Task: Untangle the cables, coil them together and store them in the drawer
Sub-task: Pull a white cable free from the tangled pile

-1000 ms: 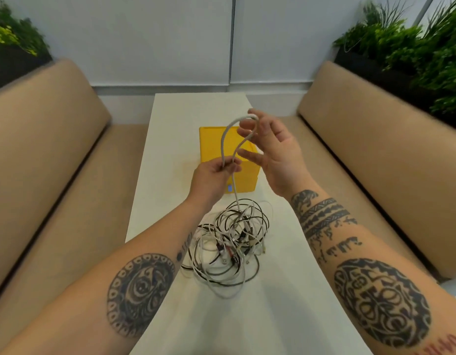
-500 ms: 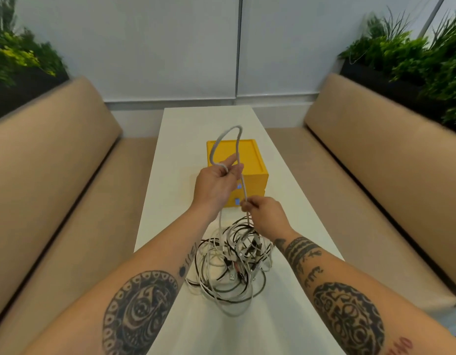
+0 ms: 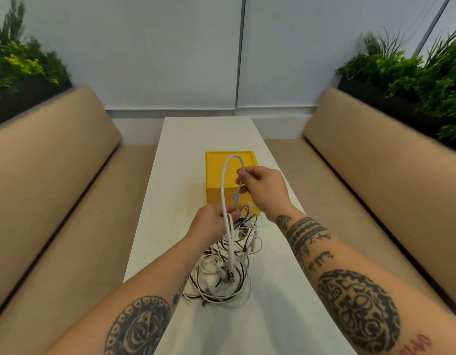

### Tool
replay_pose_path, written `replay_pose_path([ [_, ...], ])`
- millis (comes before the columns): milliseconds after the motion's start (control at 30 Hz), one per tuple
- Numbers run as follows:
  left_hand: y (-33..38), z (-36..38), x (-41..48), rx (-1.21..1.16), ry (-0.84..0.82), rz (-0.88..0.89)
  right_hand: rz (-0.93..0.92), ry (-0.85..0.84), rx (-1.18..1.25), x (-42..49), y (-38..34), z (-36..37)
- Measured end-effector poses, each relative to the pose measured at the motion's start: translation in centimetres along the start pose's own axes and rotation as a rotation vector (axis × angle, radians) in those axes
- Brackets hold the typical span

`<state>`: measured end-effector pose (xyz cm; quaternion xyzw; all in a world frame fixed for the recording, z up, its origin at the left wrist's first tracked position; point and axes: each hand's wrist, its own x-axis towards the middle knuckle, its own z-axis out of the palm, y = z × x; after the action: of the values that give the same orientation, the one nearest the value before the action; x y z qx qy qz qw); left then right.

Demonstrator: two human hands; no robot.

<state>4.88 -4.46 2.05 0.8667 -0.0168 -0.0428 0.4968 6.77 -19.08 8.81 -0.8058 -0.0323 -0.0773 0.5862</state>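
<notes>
A: What is the box (image 3: 214, 170) made of?
B: Plastic by the look. Yellow, smooth, matt.
A: And the cables (image 3: 221, 285) just in front of it?
B: Smooth sheaths, white and dark, slightly glossy.
A: The counter (image 3: 170, 175) under it?
B: White, smooth, a faint sheen.
A: The seats (image 3: 68, 201) either side of it?
B: Tan matt upholstery. I cannot tell whether cloth or leatherette.

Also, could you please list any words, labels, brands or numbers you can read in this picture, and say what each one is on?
No text reads for certain.
Red tattoo marks on the right forearm: cut by the frame edge, unreadable.
Dark tattoo glyphs above them: too stylised to read.
Yellow drawer box: no label, only a blurred blue dot.
White cable, cable tangle: no print visible.
</notes>
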Motion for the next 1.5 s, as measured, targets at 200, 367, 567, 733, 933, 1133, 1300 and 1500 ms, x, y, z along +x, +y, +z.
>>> replay_pose_path([
  [200, -0.3, -0.2, 0.2, -0.061, -0.114, 0.02, 0.051, 0.097, 0.145, 0.4, -0.2, -0.5],
  [367, -0.3, -0.2, 0.1, -0.079, -0.067, 0.023, 0.083, 0.056, 0.097, 1.2, 0.0, -0.9],
  [567, 0.3, -0.5, 0.2, -0.279, 0.073, -0.041, 0.021, -0.35, -0.46, -2.6, 3.3, -0.9],
  [733, -0.3, -0.4, -0.1, -0.364, 0.024, -0.121, 0.009, -0.291, -0.46, -5.1, 6.1, -0.4],
  [933, 0.1, -0.2, -0.6, -0.486, 0.201, -0.184, 0.093, -0.267, -0.456, -6.5, 7.8, -1.3],
  [1133, 0.5, -0.4, -0.6, -0.492, 0.213, -0.184, 0.094, -0.404, -0.43, -6.7, 8.1, -2.5],
  [1300, 1.4, -0.4, -0.8, -0.457, 0.112, -0.167, 0.131, -0.358, -0.258, -5.7, 6.1, -1.3],
  [1500, 2.4, -0.8, -1.3, -0.58, 0.055, -0.184, 0.206, -0.374, -0.238, -4.6, 5.8, 0.2],
])
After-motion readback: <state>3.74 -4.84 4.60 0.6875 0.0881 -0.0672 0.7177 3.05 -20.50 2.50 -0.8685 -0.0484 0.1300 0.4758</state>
